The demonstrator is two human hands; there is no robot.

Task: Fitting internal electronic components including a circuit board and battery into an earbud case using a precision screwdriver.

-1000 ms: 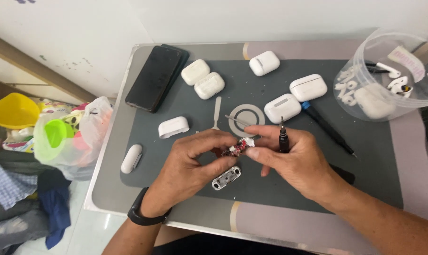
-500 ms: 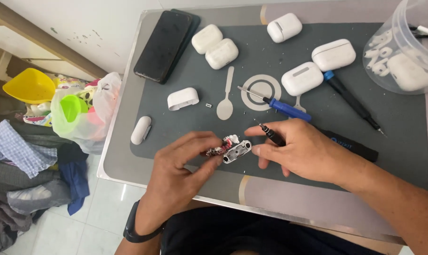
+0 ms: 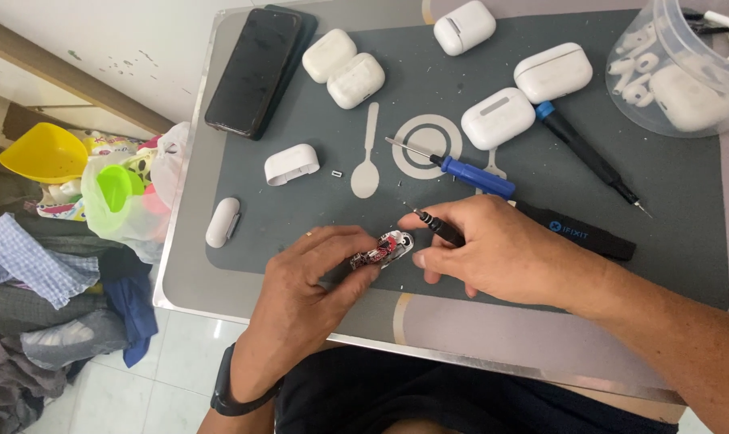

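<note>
My left hand [image 3: 312,277] pinches a small earbud-case inner frame with a red circuit board [image 3: 383,249] against the grey work mat [image 3: 429,112]. My right hand [image 3: 493,249] touches the same part with its thumb and grips a thin black screwdriver [image 3: 437,225] between the fingers, tip pointing up-left. A blue-handled screwdriver [image 3: 469,173] lies just beyond my right hand. A white case shell half [image 3: 291,164] and a white lid piece [image 3: 222,222] lie to the left of my left hand.
Several white earbud cases [image 3: 497,116] lie across the far mat. A black phone [image 3: 254,71] rests at the far left. A clear tub of earbuds [image 3: 686,68] stands at the far right. A long black tool [image 3: 589,157] lies right. Bags and clothes [image 3: 67,241] sit on the floor left.
The view has shifted closer over the table. Both hands stay on the circuit-board part near the mat's front edge; my right hand now presses nearer to it with the black screwdriver.
</note>
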